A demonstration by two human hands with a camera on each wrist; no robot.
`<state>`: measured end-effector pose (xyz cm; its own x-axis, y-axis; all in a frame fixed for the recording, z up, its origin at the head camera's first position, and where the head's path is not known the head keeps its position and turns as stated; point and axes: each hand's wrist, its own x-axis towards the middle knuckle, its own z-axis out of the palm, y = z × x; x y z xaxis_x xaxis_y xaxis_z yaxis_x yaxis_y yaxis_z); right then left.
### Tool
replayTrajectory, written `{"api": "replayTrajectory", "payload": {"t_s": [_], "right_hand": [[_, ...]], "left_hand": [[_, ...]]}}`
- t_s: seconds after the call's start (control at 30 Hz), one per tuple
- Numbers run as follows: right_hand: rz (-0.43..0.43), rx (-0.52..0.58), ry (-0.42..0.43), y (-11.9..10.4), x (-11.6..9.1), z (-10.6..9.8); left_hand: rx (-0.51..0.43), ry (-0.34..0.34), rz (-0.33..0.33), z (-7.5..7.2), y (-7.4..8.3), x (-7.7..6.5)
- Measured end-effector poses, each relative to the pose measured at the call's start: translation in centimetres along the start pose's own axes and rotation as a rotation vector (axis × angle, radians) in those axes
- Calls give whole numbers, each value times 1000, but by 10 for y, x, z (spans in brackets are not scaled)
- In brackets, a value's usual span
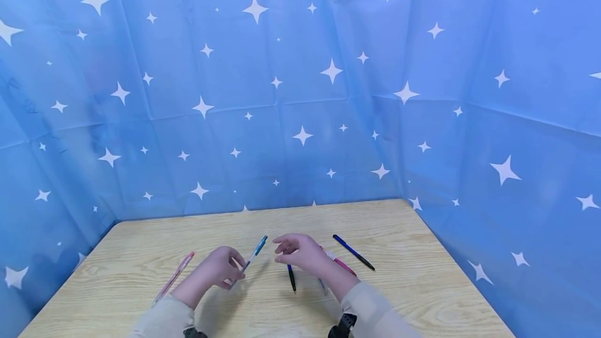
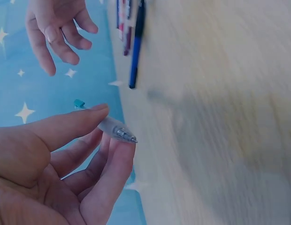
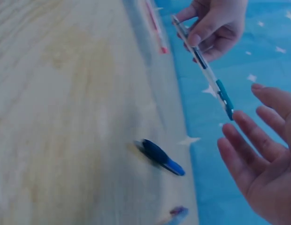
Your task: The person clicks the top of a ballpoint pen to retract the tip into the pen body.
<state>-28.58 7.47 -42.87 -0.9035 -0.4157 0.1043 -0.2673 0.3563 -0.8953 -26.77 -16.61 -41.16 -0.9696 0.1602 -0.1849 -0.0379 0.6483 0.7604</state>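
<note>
A clear ballpoint pen with a teal clip and end [image 1: 260, 246] is pinched between the thumb and fingers of my left hand [image 1: 220, 266], above the table. Its metal tip [image 2: 131, 138] points back toward me in the left wrist view. My right hand [image 1: 300, 252] hovers to the right, its fingers spread and holding nothing. In the right wrist view the teal end [image 3: 225, 99] is close to the right fingertips; I cannot tell whether they touch. Below the right hand lies a blue and black pen [image 1: 292, 278].
Left of my left arm lies a pink pen [image 1: 175, 276]. Right of my right hand are a pink and white pen [image 1: 341, 262] and another blue and black pen [image 1: 353, 252]. A clear pen [image 1: 323, 286] is partly hidden by the right forearm. A starry blue curtain [image 1: 263, 93] surrounds the wooden table [image 1: 413, 291].
</note>
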Motion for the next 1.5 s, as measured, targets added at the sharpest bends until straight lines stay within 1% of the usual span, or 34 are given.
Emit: {"api": "replayTrajectory", "payload": {"t_s": [0.17,0.3,0.47,0.63,0.87,1.1,1.27,1.33,1.5], "right_hand": [[-12,45,57,-2,-4,-15],[-26,75,118,-6,-6,-27],[-48,96,179,-9,-10,-38],[-62,137,218,-11,-16,-45],[-102,262,255,-20,-20,-50],[-99,336,303,-35,-28,-57],[-111,372,310,-44,-34,-60],[-124,373,300,-46,-35,-61],[-152,334,283,-49,-39,-63]], "left_hand": [[-64,-25,33,7,11,5],[-88,-40,91,12,21,6],[-117,-39,156,19,35,5],[-192,-56,215,28,46,4],[-348,-109,281,38,65,-1],[-451,-153,341,51,80,-5],[-512,-159,360,61,88,-9],[-544,-166,354,64,89,-11],[-626,-185,327,71,92,-14]]}}
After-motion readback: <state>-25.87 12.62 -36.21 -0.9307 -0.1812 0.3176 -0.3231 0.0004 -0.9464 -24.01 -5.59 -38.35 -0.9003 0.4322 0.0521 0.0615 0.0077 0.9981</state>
